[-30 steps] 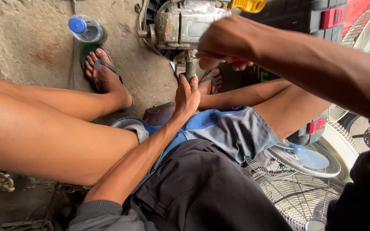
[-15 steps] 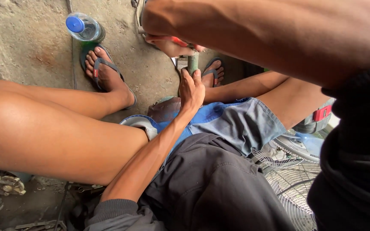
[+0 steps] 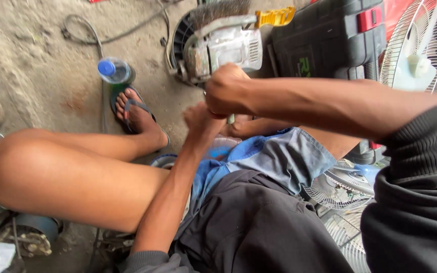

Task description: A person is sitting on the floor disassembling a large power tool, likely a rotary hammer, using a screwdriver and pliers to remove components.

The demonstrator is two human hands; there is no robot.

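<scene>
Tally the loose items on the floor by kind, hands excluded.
Water bottle: 1
Power tool: 1
Tool case: 1
Fan guard or grille: 3, one upright, two flat
Sandal: 1 in clear view
Total: 7

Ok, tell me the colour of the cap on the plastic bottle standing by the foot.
Blue; the bottle cap shows clearly in the head view.

A blue-capped water bottle [image 3: 116, 71] is seen far left, a black tool case [image 3: 324, 38] and white fan grille [image 3: 416, 43] far right
</scene>
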